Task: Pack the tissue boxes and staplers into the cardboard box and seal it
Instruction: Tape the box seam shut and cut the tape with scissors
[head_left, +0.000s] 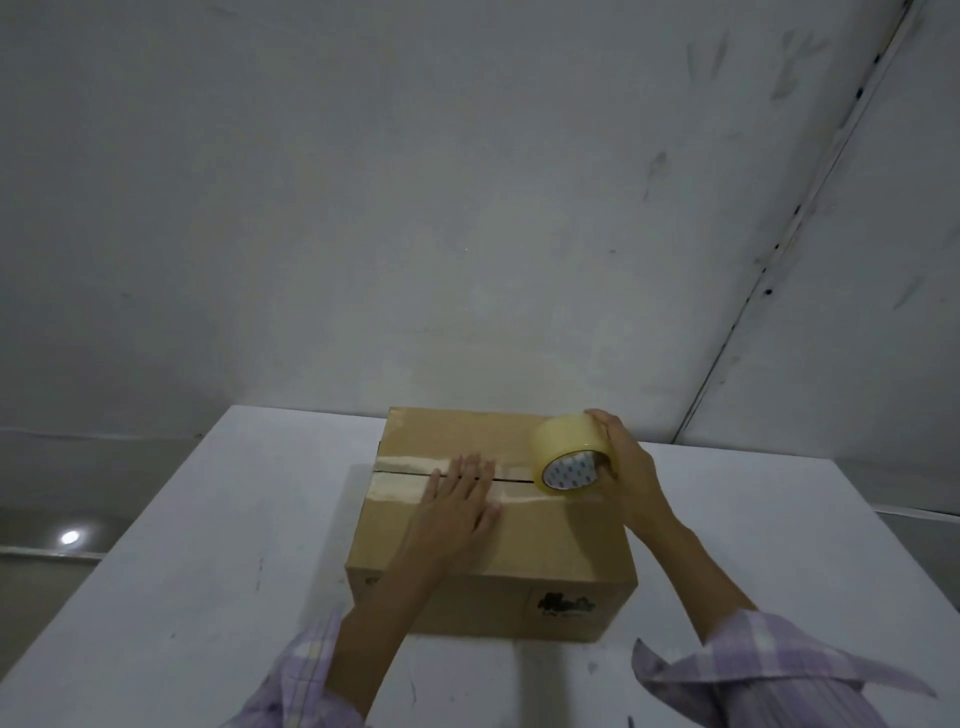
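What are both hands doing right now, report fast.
Left hand: open, flat on the cardboard box.
Right hand: closed on the tape roll.

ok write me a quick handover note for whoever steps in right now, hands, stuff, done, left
Left hand: flat, palm down on the brown cardboard box, pressing the clear tape strip laid over the centre seam.
Right hand: gripping the yellowish roll of clear packing tape, standing on edge on the box top near its right end.
Box sits on the white table, flaps closed; contents not visible.
Done: seam taped from the left edge to the roll.
Left: run the tape over the right edge, cut it, press it down.
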